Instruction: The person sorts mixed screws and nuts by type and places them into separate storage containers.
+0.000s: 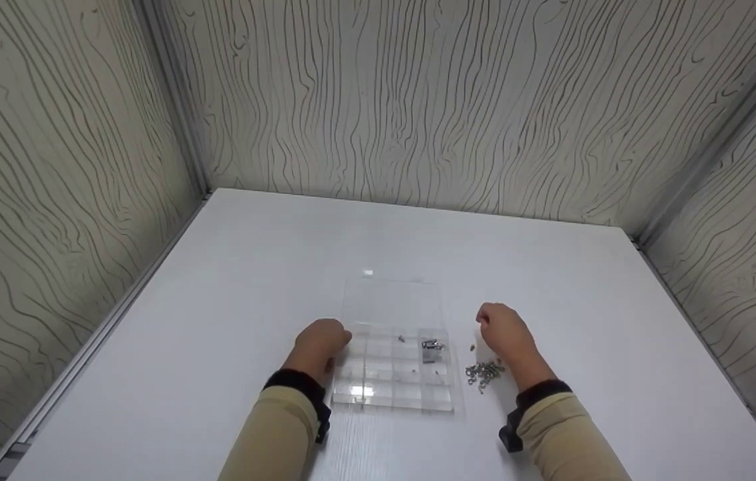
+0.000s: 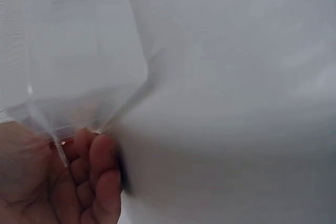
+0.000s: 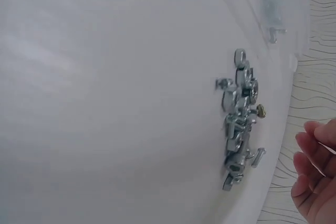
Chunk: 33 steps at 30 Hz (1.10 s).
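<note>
A clear plastic compartment box [image 1: 379, 391] lies on the table with its lid [image 1: 391, 300] folded back. My left hand [image 1: 320, 344] grips its left side, and in the left wrist view curled fingers [image 2: 102, 153] are at the clear plastic edge. To the right of the box is a loose pile of nuts and bolts [image 1: 483, 373], silvery in the right wrist view, with one yellowish screw [image 3: 261, 111]. Beyond the pile, my right hand [image 1: 506, 332] hovers with loosely curled fingers; nothing shows between them. Several metal pieces [image 1: 431, 346] sit in one right-hand compartment.
The white table [image 1: 218, 300] carries the box and the pile. Wood-patterned panels [image 1: 385, 100] stand behind it and on both sides. A single small piece [image 1: 472, 347] lies apart from the pile, near the box's right edge.
</note>
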Available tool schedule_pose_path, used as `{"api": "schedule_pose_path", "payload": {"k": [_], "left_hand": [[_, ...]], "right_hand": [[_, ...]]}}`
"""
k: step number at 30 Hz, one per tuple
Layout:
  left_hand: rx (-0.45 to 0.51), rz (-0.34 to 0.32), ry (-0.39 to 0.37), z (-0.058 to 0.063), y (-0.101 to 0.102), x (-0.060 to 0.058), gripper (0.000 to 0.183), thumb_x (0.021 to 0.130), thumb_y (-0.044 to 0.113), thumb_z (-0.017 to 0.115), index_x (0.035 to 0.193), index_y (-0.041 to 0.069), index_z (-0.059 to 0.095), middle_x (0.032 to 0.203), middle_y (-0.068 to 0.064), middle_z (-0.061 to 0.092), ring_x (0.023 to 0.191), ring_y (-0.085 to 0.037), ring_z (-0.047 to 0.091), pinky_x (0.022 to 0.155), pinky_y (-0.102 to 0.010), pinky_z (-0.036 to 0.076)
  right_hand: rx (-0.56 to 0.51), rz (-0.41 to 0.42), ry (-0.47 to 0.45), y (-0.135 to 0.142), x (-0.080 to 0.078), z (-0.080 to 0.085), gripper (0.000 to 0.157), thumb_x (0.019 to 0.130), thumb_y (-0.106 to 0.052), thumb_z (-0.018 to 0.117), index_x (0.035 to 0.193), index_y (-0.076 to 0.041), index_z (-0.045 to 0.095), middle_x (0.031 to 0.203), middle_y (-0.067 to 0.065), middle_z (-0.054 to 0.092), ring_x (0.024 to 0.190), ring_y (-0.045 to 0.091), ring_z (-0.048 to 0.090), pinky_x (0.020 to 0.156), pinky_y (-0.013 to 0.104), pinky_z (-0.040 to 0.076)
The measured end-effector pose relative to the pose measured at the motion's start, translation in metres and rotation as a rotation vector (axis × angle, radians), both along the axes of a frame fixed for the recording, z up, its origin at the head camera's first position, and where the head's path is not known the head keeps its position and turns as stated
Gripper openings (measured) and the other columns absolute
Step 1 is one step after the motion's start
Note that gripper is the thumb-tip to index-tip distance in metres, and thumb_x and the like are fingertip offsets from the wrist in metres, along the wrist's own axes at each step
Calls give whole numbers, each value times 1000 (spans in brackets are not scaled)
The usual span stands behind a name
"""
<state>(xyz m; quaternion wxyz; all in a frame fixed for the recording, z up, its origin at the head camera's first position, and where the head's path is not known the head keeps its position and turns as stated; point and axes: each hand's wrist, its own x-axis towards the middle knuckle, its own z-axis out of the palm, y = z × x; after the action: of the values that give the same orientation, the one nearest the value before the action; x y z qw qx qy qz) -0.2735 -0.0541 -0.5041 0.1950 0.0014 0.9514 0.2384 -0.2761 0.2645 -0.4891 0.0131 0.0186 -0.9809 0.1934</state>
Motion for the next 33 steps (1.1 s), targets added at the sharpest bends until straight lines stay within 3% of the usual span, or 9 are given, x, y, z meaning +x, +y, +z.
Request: {"api": "schedule_pose_path", "payload": {"k": [5,11,18,25,33], "left_hand": [[-9,-17,29,1,0,1,30,90,24,47,67,7,56,77,-8,57,68,-22,52,69,-35,45],[-7,16,20,0,0,1,28,87,23,46,66,7,54,72,-7,55,63,-22,52,63,-32,44],[-38,15,-1,3,2,0,31,90,28,46,84,3,64,89,-11,62,77,-24,56,76,-38,47],[17,22,-5,6,0,4,34,91,25,46,65,5,57,65,-9,56,56,-22,53,58,-31,45],[20,32,-4,3,0,2,31,91,26,47,70,6,58,71,-7,55,58,-21,51,58,-31,44]], "right_hand": [[56,-31,-26,10,0,-5,10,88,-6,53,95,-2,60,91,12,58,88,28,56,79,42,46],[82,-40,-34,16,1,-11,15,88,-9,57,100,-1,59,90,12,58,86,28,56,78,43,46],[160,-30,-66,20,2,-17,12,88,-13,57,95,-3,60,88,10,57,85,27,56,77,42,47],[210,-31,-92,22,1,-23,9,86,-14,62,86,-6,58,79,5,52,75,20,52,68,35,48],[204,-32,-121,21,-2,-23,11,86,-16,61,84,-7,55,76,5,51,70,20,50,65,36,46]]}}
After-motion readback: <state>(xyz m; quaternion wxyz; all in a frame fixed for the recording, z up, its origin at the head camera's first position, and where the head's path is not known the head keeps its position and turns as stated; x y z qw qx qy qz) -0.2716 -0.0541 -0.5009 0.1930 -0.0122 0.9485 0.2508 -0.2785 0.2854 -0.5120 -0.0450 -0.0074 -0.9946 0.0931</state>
